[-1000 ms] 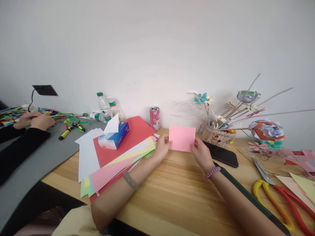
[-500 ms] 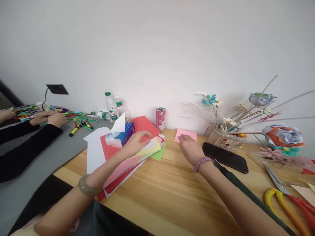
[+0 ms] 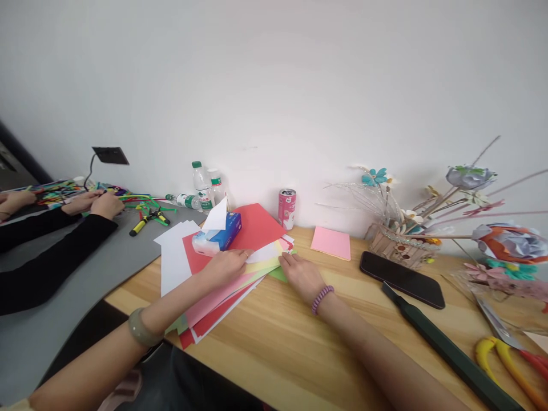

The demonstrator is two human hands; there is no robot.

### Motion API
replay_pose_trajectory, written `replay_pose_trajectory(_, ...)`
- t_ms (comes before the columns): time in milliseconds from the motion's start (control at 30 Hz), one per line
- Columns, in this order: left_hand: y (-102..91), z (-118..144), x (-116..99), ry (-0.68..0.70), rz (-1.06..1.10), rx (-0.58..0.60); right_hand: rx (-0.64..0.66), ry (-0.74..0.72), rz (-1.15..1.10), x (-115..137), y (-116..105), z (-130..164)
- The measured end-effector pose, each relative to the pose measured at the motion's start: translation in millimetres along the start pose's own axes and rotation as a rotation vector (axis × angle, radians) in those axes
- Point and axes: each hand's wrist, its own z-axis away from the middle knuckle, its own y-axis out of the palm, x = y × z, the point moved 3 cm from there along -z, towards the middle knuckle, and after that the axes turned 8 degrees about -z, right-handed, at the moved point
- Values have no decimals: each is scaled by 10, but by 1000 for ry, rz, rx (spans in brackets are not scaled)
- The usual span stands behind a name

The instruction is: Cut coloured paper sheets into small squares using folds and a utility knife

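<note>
On the wooden table lies a fanned stack of coloured paper sheets (image 3: 214, 305) in pink, red, yellow, green and white. My left hand (image 3: 229, 265) rests over its upper part, fingers bent and closed at the edge of the upper sheets. My right hand (image 3: 302, 277) has its fingers together on the stack's right corner, pinching the yellow and green sheets there. Both thumbs are mostly hidden. Just behind my left hand, a blue tissue pack (image 3: 220, 234) with a tissue sticking out sits on red paper (image 3: 259, 222).
A pink can (image 3: 286, 209) and pink square paper (image 3: 331, 243) are near the wall. Rightward are a phone (image 3: 402, 279), a dark green long tool (image 3: 445, 348), scissors (image 3: 499, 325) and a flower basket (image 3: 398, 248). Leftward, other people's hands (image 3: 107, 205) work near pliers (image 3: 149, 220) and bottles (image 3: 202, 187).
Both hands have come down onto the paper stack. My right hand has moved left, away from the pink square paper. The view has shifted slightly.
</note>
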Motion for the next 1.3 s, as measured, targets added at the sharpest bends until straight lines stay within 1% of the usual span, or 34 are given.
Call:
replay_pose_trajectory(133,36,-21,48,-24,-117,1,-9,-8,-4,-25,40,-34)
replay_pose_trajectory(233,11,-47,106,-30,-164,-9,-28,-6,-20,-44,39,-50)
replay_pose_trajectory(367,-94,-69,174,6,-167,-26,-5,10,-43,-61,-33,-80)
replay_pose_trajectory(467,-160,-87,218,5,-154,-27,30,28,-56,-67,-108,-115)
replay_pose_trajectory(667,-146,-102,202,64,-124,43,55,103,-95,-96,-176,-202)
replay_pose_trajectory(800,-95,-95,184,97,-137,93,5,132,-143,-116,-270,-244)
replay_pose_trajectory(933,-66,-119,234,97,-127,84,-119,110,-179,-121,-458,-186)
replay_pose_trajectory(1033,-76,-127,263,98,-101,58,-252,45,-198,-112,-634,18)
replay_pose_trajectory(1100,-89,-116,268,98,-77,33,-350,-21,-204,-113,-752,268)
replay_pose_trajectory(1200,-91,-97,284,88,-43,-15,-479,-109,-198,-173,-878,820)
replay_pose_trajectory(1300,-87,-99,297,89,-28,-82,-563,-132,-166,-309,-862,1518)
